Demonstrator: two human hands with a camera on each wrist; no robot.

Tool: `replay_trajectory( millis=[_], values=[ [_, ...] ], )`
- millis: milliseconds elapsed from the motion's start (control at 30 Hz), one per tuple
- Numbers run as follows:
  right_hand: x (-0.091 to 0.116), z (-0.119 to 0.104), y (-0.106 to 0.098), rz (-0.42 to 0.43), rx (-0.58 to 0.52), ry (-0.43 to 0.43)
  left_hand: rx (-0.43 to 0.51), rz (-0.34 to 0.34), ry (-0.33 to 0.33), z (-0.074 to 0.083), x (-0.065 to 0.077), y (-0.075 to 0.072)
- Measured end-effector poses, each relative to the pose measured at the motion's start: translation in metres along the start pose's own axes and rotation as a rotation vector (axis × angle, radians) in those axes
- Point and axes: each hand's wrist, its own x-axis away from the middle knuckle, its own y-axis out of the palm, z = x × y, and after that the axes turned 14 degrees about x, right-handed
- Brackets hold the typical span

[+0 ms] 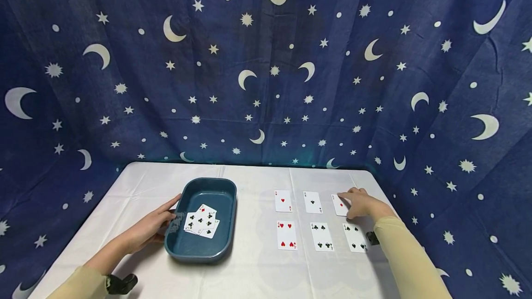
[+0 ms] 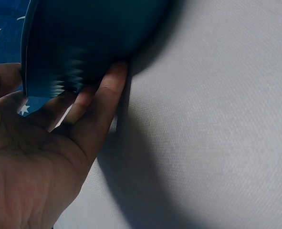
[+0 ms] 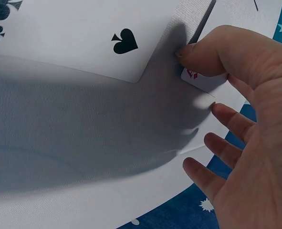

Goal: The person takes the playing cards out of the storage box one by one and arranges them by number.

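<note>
A dark teal tray (image 1: 199, 258) stands left of centre with a small pile of playing cards (image 1: 202, 221) inside; a five of diamonds and a five of clubs show. My left hand (image 1: 147, 230) touches the tray's left side, fingertips along its outer wall (image 2: 95, 43) and rim. At the right, the ace of diamonds (image 1: 340, 206) is between the thumb and forefinger of my right hand (image 1: 362, 203). In the right wrist view the thumb (image 3: 203, 55) lies over the ace's corner; the forefinger is mostly hidden, and the other fingers are spread off the card.
An ace of hearts (image 1: 283, 201) and an ace of clubs (image 1: 313, 202) lie left of my right hand. Nearer are the fours of hearts (image 1: 287, 235), clubs (image 1: 322, 237) and spades (image 1: 354, 237). A starry blue curtain (image 1: 266, 59) hangs around the white table (image 1: 257, 276).
</note>
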Motion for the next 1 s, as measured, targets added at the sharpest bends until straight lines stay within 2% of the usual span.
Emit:
replay_trajectory(
  millis=[433,767,1000],
  values=[
    [0.003,-0.001,-0.003,0.008,-0.032,-0.002,0.007,0.003,-0.001,-0.001,0.001,0.001],
    [0.004,-0.004,-0.01,0.144,-0.068,-0.063,-0.01,0.006,-0.006,0.002,0.001,0.001],
    [-0.001,-0.019,-0.018,0.244,-0.005,-0.123,-0.012,0.001,0.0,0.003,0.002,0.001]
  ],
)
